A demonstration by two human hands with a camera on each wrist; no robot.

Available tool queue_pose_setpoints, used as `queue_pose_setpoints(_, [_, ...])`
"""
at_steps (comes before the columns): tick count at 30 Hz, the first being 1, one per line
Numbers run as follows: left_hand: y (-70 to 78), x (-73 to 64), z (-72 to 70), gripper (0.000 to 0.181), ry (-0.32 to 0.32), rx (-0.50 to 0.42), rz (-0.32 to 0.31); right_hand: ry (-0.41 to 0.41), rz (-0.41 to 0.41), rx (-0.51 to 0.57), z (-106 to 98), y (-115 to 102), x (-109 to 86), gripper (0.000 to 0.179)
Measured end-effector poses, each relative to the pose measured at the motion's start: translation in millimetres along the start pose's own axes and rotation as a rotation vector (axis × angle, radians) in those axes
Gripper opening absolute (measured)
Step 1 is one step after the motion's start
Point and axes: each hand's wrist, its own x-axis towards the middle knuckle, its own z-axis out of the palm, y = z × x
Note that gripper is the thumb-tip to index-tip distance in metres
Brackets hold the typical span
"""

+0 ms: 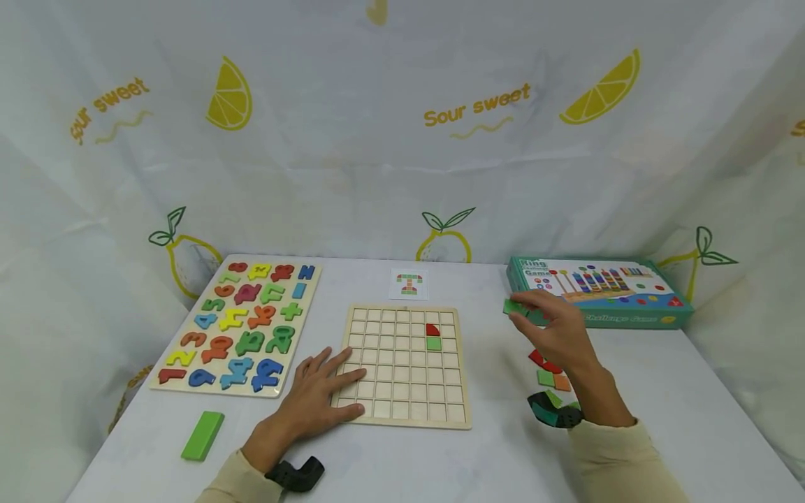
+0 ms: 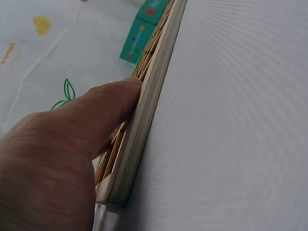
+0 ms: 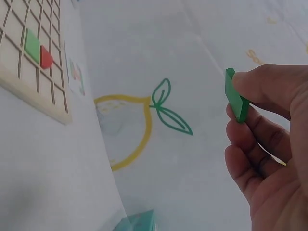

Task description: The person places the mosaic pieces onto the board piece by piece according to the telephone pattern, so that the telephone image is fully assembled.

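A wooden grid board (image 1: 410,377) lies flat on the table. My left hand (image 1: 317,392) rests across its left edge with the fingers spread; in the left wrist view the thumb (image 2: 108,103) touches the board's rim. Raised to the right of the board, my right hand (image 1: 556,328) pinches a thin green tile (image 3: 236,96) between thumb and fingers. On the grid, a red rounded tile (image 1: 432,330) sits directly above a light green square tile (image 1: 433,344). Behind the board is a small pattern card (image 1: 409,285) showing red, green and orange shapes.
Several loose tiles (image 1: 546,378) lie below my right hand, partly hidden by it. A boxed ring game (image 1: 604,286) stands at the back right. On the left are a number puzzle board (image 1: 235,328) and a green block (image 1: 202,436). A printed curtain (image 1: 352,188) hangs behind.
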Motion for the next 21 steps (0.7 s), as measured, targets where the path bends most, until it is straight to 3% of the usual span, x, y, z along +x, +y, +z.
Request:
queue_pose_setpoints(4, [-0.3,-0.5,0.1,0.061,0.007,0.002,0.004,-0.02,-0.041,0.069,16,-6,12.8,0.033])
queue_pose_setpoints(13, [0.7,-0.8,-1.2,0.062,0.004,0.001,0.008,-0.064,-0.042,0.185,56,-12,28.8,0.031])
queue_pose_setpoints(21, [1.1,0.0,-1.1,0.061,0.011,0.007,0.02,-0.146,0.003,0.25,91,-16,33.6,0.029])
